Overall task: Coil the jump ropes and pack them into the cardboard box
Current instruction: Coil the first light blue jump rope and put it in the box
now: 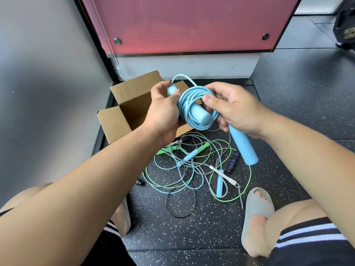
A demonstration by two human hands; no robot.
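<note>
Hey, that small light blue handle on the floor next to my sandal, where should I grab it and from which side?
Probably pinch the small light blue handle around its near half, reaching down from your side. It lies flat on the floor pointing roughly toward you; that end is bare, while a white handle crosses the far end.
</note>
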